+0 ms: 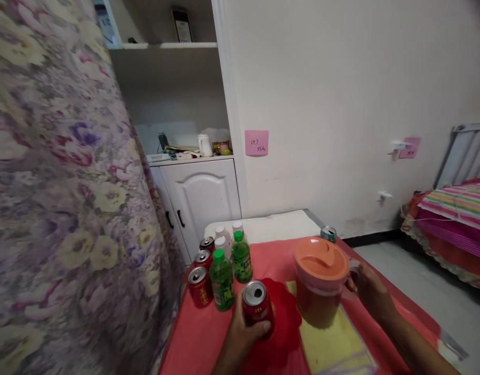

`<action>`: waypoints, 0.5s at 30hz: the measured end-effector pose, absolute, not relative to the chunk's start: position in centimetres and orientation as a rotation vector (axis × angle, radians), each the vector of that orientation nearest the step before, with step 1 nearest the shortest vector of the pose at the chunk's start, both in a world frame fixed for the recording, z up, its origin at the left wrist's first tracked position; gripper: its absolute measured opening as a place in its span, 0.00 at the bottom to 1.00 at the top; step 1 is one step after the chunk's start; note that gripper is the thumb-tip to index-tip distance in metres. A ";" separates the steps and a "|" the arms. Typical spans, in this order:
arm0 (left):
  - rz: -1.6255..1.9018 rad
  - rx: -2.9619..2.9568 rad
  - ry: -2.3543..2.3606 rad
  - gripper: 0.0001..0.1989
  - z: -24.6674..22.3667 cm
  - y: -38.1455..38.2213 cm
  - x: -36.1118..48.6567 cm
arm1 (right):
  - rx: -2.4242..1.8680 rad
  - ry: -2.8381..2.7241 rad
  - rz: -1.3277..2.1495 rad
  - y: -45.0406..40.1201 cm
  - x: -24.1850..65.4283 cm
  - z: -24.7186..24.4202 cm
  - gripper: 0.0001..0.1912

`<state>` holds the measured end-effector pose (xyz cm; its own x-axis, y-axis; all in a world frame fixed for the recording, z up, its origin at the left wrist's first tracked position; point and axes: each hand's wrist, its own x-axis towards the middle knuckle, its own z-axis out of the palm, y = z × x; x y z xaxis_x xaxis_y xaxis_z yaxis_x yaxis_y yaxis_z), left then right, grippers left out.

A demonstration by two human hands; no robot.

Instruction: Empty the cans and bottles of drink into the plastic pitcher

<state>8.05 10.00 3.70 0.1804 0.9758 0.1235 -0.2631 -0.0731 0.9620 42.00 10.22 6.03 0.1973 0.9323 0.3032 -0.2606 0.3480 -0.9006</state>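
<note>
My left hand (244, 329) is wrapped round an opened red drink can (258, 308), which is upright over a red scalloped mat (283, 333). With fingers closed on its handle, my right hand (367, 285) grips a clear pitcher (318, 299) with an orange lid (321, 259) and brownish liquid inside. The pitcher is over a yellow board (335, 346); whether it rests there I cannot tell. Left of the held can stand two green-capped bottles, the nearer bottle (223, 281) and the farther bottle (242, 258).
Several red cans (200, 288) line the left edge of the red-covered table (202, 338). White-capped bottles (221, 242) stand behind the green ones. Another can (328, 234) is behind the pitcher. A floral curtain (68, 182) hangs at left, and a bed (454, 219) is at right.
</note>
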 end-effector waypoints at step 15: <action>1.216 1.236 0.814 0.46 2.8 10.4 8.2 | -0.907 -1.022 0.911 10.2 41.6 6.3 0.26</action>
<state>8.18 10.36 2.77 0.2194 0.9643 0.1481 -0.2307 -0.0962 0.9682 41.59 10.21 6.31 0.2553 0.9216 0.2923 -0.1854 0.3433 -0.9207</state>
